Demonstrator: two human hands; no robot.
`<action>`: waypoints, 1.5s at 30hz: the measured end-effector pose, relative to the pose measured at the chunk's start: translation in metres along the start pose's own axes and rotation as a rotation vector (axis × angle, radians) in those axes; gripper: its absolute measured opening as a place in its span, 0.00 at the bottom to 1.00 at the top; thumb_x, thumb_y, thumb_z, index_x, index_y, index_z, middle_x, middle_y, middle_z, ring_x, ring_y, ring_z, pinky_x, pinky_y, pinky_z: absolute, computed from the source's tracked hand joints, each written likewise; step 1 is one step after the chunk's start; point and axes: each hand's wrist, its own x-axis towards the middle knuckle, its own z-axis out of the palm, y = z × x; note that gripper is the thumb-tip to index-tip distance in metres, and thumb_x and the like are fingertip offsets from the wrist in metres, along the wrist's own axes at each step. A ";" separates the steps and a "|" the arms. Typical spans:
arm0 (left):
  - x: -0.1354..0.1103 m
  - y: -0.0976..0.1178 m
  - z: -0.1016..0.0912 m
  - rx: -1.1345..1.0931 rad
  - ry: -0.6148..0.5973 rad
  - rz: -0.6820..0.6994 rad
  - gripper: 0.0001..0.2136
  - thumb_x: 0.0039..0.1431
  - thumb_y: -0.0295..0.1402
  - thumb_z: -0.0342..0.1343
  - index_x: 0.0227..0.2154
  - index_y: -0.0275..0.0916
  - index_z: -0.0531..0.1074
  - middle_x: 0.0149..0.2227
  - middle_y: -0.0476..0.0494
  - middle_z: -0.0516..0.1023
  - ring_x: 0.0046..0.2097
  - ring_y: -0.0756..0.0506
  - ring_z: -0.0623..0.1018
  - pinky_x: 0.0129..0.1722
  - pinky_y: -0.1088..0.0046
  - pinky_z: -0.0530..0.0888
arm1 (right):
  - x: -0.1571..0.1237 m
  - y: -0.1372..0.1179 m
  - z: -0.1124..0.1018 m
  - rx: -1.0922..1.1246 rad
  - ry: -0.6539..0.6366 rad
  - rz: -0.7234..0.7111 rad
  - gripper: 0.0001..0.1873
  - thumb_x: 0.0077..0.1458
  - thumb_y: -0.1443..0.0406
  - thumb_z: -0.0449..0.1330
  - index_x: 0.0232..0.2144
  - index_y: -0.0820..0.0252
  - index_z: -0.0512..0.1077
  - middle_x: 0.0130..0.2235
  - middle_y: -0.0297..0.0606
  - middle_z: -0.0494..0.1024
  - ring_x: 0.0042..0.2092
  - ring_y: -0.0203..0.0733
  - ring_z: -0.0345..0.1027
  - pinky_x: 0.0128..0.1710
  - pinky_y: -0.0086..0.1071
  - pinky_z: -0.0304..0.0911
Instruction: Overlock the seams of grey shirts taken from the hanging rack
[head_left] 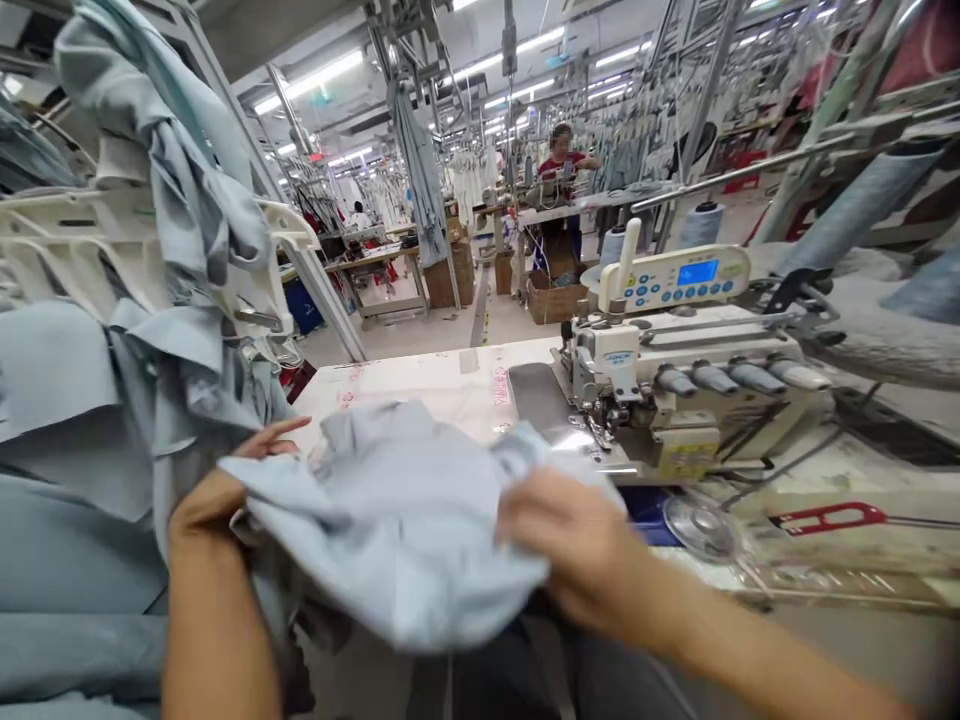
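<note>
A crumpled light blue fabric piece point(397, 510) lies on the white sewing table point(435, 385) in front of me. My left hand point(225, 480) is under its left edge, fingers stretched out and partly covered by the cloth. My right hand point(577, 545), blurred by motion, grips the fabric's right side close to the presser foot point(600, 430) of the overlock sewing machine point(675, 390).
Stacks and hanging bundles of the same blue fabric point(112, 380) fill the left side. A control panel point(686, 277) sits atop the machine, with a thread cone point(701, 222) behind. A red-handled tool point(825, 518) lies at right. Another person point(564, 160) works at a far table.
</note>
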 end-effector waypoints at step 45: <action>0.002 0.109 0.049 -0.099 0.431 0.266 0.09 0.56 0.39 0.55 0.31 0.38 0.68 0.30 0.50 0.69 0.30 0.52 0.67 0.30 0.79 0.64 | 0.099 0.086 0.021 1.455 -0.269 0.518 0.23 0.34 0.56 0.71 0.30 0.62 0.68 0.28 0.30 0.72 0.27 0.32 0.64 0.27 0.24 0.61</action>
